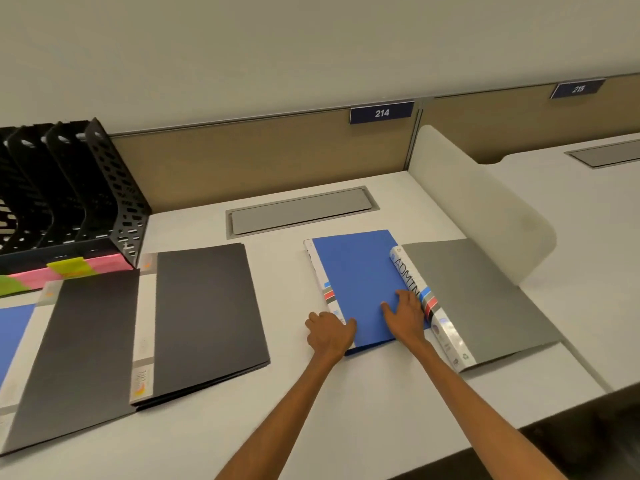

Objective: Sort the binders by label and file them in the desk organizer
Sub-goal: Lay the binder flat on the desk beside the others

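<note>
Both hands press a flat blue plastic binder (360, 289) on the white surface (287, 393). Left hand (329, 332) fingers curl over its near-left edge. Right hand (405, 315) fingers lie spread, grasping nothing, beside a grey binder (485, 296).

Five binders lie on the counter (346, 410): two black ones, one (207, 317) overlapping the other (79, 355); two blue ones, one (360, 289) in the middle and one (12, 337) cut off at the left edge; and one grey one (485, 299) with a spine reading "ADMIN". One black mesh desk organizer (69, 195) stands at the back left, showing at least three slots. Two hands are in view, the left hand (329, 334) and the right hand (405, 313). Two numbered signs, 214 (382, 112) and 215 (577, 88), hang on the partition. Two grey cable hatches, one (301, 211) here and one (606, 154) on the neighbouring desk, are visible.
</note>
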`<state>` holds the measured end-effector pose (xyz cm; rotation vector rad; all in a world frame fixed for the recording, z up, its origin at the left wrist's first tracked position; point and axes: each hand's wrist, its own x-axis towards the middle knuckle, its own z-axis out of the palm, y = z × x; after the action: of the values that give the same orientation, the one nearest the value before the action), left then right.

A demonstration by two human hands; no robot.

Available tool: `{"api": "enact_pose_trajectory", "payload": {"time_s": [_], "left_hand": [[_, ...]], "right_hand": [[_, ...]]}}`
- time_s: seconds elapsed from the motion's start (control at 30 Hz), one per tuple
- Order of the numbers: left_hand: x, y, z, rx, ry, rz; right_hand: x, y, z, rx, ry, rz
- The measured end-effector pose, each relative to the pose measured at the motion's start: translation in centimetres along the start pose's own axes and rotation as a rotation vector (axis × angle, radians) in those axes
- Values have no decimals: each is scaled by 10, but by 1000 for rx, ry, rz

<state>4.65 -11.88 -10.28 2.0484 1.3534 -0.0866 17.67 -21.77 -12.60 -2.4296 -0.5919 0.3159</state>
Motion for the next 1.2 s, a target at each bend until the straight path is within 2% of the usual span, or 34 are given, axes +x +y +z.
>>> {"api": "enact_pose_trajectory", "payload": {"time_s": [0.13, 0.33, 0.57, 0.87, 1.1, 1.2], "left_hand": [[2, 21, 9, -76, -13, -113], [5, 31, 6, -357, -14, -211], [6, 32, -6, -646, 30, -123], [-3, 59, -27, -746, 210, -45], [-13, 73, -56, -833, 325, 54], [-15, 74, -68, -840, 378, 106]], "right_hand": [[-5, 14, 4, -87, -20, -122], [0, 16, 4, -60, -53, -98], [5, 14, 4, 6, -25, -49], [16, -1, -8, 187, 13, -77], [40, -19, -23, 395, -129, -5], [44, -26, -25, 552, -117, 42]]}}
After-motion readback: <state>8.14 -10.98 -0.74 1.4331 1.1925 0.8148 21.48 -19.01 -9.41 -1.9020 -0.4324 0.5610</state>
